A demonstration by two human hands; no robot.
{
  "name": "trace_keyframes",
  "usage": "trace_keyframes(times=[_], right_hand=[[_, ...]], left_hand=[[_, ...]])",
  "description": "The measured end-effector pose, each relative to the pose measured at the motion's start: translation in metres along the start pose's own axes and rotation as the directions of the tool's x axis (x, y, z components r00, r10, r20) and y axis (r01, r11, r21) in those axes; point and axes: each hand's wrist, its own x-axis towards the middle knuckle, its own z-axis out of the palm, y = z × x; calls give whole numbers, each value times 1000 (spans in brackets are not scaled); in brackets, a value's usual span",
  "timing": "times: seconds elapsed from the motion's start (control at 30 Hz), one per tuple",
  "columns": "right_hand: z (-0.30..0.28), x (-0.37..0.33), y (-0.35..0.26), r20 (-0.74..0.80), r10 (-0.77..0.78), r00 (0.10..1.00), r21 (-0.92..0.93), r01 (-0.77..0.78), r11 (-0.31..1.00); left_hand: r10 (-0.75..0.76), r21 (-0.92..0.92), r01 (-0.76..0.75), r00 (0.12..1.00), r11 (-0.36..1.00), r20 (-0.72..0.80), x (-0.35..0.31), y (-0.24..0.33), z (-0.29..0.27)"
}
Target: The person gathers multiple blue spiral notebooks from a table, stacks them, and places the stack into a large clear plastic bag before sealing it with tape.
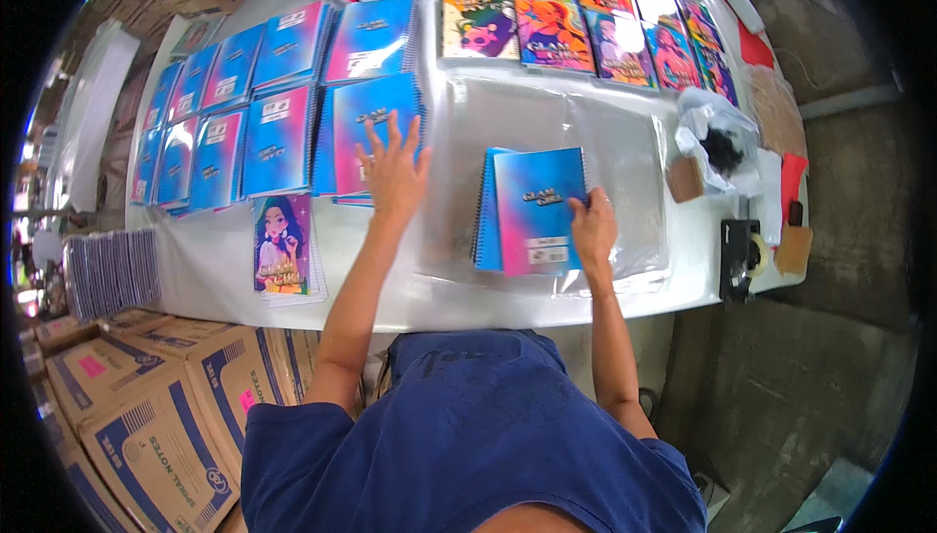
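My right hand (593,230) grips the right edge of a blue-and-pink spiral notebook (537,225), thumb on its cover. A second notebook (486,216) of the same kind sits partly beneath it, its spiral sticking out on the left. Both are over clear plastic sheets (625,240) in the middle of the table. My left hand (393,167), fingers spread, is over the nearest right-hand stack of blue-and-pink notebooks (342,133). Whether its fingertips touch the top cover, I cannot tell. More stacks of such notebooks (278,138) stand in two rows to the left.
Notebooks with colourful illustrated covers (551,35) line the far side. One illustrated notebook (281,245) lies at the near left edge. A tape dispenser (744,258) and a white plastic bag (717,138) are at the right. Cardboard boxes (156,435) fill the floor at lower left.
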Motion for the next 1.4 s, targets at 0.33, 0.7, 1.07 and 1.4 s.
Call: trace_keyframes(times=[0.33,0.7,1.07,1.4], right_hand=[[-1,32,-289,568,-816,-103,280,957,74],[19,65,-78,-51,-399,915,113,403,908],[20,26,32,440,188,878,509,-416,753],[2,2,4,461,-8,887,843,-435,317]], left_hand=[[-291,-895,445,861,38,416,14,-119,-31],[169,-281,-178,984,943,-54,-11,-67,-17],[144,-887,285,924,363,355,-75,87,59],[229,-703,-111,970,703,76,-66,83,37]])
